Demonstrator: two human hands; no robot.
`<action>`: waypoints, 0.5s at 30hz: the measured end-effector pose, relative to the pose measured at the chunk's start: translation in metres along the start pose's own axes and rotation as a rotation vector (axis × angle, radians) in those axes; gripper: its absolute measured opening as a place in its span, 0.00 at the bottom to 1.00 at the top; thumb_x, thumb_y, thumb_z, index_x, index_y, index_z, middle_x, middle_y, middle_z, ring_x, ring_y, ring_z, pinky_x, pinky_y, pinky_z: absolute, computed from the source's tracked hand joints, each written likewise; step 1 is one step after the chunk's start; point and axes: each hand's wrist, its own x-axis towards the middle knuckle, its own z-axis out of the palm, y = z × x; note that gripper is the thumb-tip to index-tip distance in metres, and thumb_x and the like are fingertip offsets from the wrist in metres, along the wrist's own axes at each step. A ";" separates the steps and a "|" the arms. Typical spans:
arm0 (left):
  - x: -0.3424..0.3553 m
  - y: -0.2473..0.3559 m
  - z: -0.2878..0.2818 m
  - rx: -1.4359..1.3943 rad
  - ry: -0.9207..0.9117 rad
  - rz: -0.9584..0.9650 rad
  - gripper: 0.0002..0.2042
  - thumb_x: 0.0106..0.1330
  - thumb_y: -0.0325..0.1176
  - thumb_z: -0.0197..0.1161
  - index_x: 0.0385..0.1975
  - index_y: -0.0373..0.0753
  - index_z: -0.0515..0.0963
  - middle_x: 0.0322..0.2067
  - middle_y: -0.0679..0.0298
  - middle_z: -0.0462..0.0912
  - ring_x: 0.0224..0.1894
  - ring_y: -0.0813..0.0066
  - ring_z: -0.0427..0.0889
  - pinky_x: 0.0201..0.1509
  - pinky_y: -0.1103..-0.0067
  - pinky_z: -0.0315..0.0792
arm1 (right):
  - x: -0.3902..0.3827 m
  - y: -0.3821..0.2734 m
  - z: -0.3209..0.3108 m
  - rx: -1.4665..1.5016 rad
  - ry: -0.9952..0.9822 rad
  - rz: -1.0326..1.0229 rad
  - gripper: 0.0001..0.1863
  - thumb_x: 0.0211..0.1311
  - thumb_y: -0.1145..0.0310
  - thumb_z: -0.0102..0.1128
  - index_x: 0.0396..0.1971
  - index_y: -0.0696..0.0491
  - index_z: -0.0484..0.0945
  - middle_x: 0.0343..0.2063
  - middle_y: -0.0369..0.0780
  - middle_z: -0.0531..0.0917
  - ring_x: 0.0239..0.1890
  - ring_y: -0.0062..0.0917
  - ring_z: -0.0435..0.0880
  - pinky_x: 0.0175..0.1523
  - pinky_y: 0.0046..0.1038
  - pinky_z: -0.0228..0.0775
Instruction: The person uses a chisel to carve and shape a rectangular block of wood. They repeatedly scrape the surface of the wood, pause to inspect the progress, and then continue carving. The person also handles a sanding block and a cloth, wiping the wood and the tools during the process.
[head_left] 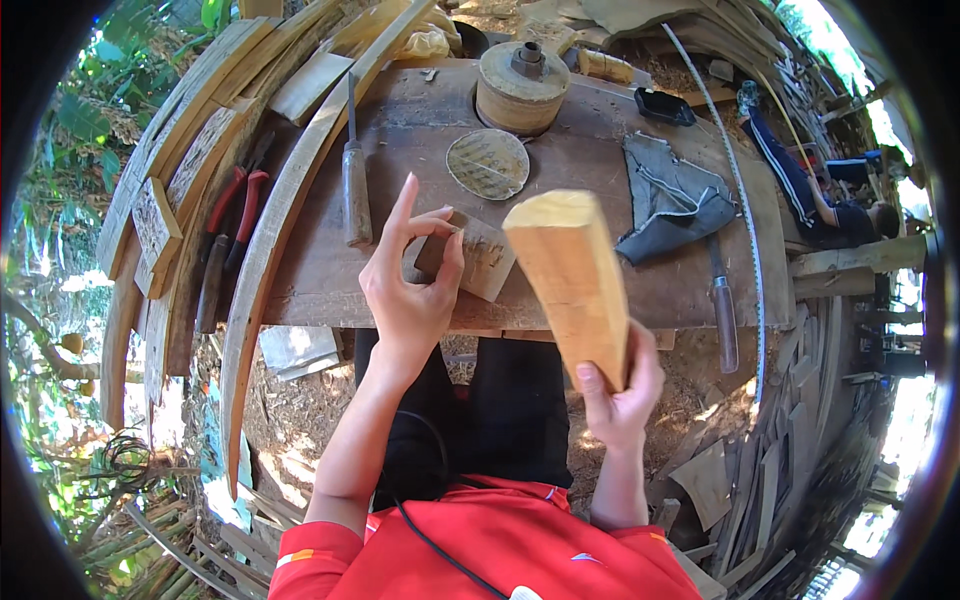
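Wood blk, yel-brn, flat-sided.

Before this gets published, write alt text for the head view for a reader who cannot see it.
A person's right hand grips a pale wooden block by one end, while the left hand is raised with its index finger extended. On the brown table are a grey cloth, a round disc and a drum-shaped piece.

A thick, yellow-brown wooden block is held at one end by the right fingers, its other end tipped left over the worktop.
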 end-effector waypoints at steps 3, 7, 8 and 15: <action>0.000 -0.008 0.001 0.056 0.020 0.086 0.37 0.62 0.17 0.70 0.74 0.32 0.67 0.36 0.62 0.89 0.51 0.64 0.92 0.56 0.72 0.82 | 0.014 -0.022 -0.012 -0.147 0.184 -0.208 0.37 0.69 0.46 0.70 0.59 0.66 0.73 0.45 0.47 0.87 0.48 0.34 0.86 0.55 0.33 0.76; -0.002 -0.005 0.005 0.089 0.040 0.120 0.38 0.62 0.17 0.70 0.75 0.33 0.66 0.36 0.61 0.90 0.50 0.65 0.92 0.56 0.72 0.82 | 0.025 -0.016 -0.014 -0.088 0.198 -0.269 0.35 0.71 0.47 0.69 0.59 0.65 0.74 0.44 0.52 0.89 0.46 0.40 0.91 0.50 0.38 0.81; -0.002 -0.003 0.005 0.085 0.037 0.111 0.38 0.62 0.17 0.71 0.75 0.33 0.65 0.36 0.61 0.90 0.50 0.65 0.92 0.56 0.72 0.82 | 0.032 -0.017 -0.013 -0.171 0.067 -0.272 0.35 0.69 0.49 0.72 0.59 0.66 0.74 0.43 0.51 0.89 0.45 0.39 0.91 0.49 0.37 0.81; -0.001 -0.004 0.003 0.047 0.039 0.074 0.39 0.63 0.19 0.70 0.76 0.34 0.65 0.36 0.64 0.89 0.41 0.77 0.88 0.53 0.79 0.81 | 0.043 -0.030 -0.014 -0.233 0.053 -0.326 0.34 0.61 0.57 0.80 0.57 0.65 0.76 0.44 0.50 0.88 0.42 0.40 0.91 0.47 0.35 0.82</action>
